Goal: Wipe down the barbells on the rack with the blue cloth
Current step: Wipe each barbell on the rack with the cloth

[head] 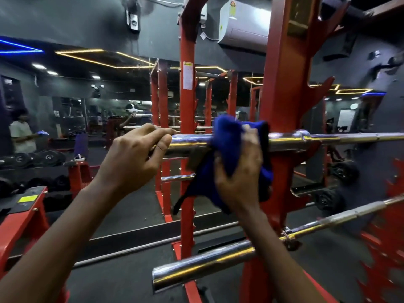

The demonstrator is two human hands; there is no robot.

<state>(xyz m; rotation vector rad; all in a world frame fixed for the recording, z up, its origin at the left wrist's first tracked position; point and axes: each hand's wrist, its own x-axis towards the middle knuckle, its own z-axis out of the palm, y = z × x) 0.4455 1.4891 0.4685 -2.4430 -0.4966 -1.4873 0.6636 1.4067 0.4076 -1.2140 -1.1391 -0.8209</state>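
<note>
Dark mirrored wall, ceiling light strips.

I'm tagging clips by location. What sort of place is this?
Most likely a gym: chrome barbells lie on a red rack, weight plates sit at left, and a big wall mirror stands behind.

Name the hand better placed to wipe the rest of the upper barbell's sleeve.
Right. The right hand already grips the blue cloth wrapped over the upper barbell; the left hand only holds the sleeve's end.
</note>
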